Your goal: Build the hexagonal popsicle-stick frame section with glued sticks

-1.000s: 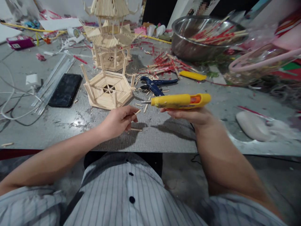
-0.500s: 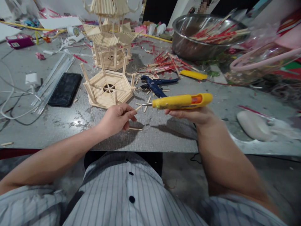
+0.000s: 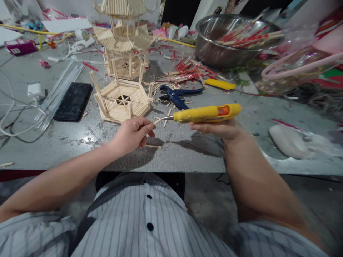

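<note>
Between the thumb and fingers of my left hand (image 3: 135, 132) is a short wooden stick (image 3: 157, 121), its free end pointing right. My right hand (image 3: 218, 129) is closed round a yellow hot glue gun (image 3: 205, 113), held on its side. The metal nozzle (image 3: 168, 117) meets the tip of the stick, or lies very close to it. Just beyond my left hand stands a hexagonal wooden stick base (image 3: 107, 113) with upright posts. Behind it rises a tiered stick pavilion (image 3: 118, 44). Another loose stick (image 3: 154, 146) lies on the table below my left fingers.
Blue cutting pliers (image 3: 178, 96) and a yellow utility knife (image 3: 220, 84) lie beyond the glue gun. A steel bowl (image 3: 214, 53) holds red-wrapped chopsticks. At left are a black phone (image 3: 73, 101) and a white charger (image 3: 36, 91) with cables. A pink-rimmed basket (image 3: 300, 67) stands right.
Almost nothing differs. Both hands keep their hold, with the nozzle still at the stick's tip; the whole view has shifted very slightly.
</note>
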`<control>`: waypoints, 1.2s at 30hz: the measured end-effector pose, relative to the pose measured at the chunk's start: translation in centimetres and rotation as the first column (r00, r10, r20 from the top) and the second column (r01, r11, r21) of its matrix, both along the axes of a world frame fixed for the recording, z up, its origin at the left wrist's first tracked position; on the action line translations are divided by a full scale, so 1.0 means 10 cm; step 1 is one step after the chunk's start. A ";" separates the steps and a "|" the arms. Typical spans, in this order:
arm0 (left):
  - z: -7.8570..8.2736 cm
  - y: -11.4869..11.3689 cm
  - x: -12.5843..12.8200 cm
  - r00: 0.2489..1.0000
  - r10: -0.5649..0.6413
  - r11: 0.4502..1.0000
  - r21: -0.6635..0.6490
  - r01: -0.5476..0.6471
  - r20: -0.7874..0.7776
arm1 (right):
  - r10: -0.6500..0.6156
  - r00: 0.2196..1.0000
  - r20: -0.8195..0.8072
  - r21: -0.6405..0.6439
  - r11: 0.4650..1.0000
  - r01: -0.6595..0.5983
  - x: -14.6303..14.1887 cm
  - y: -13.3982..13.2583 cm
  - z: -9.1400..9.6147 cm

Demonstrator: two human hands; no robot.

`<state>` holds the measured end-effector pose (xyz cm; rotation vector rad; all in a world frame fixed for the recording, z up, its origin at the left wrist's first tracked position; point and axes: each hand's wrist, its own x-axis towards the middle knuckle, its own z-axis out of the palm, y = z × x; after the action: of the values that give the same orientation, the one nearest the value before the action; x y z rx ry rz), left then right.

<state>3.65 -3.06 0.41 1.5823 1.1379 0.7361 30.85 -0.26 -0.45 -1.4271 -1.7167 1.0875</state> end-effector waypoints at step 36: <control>0.03 -0.01 0.00 1.000 -0.012 1.000 0.008 0.013 -0.022 | 0.008 0.998 0.055 0.037 0.999 -0.010 0.03 0.00 0.00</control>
<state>3.62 -3.12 0.72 1.6070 1.1414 0.7178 31.10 -0.22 -0.43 -1.4394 -1.7749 1.0245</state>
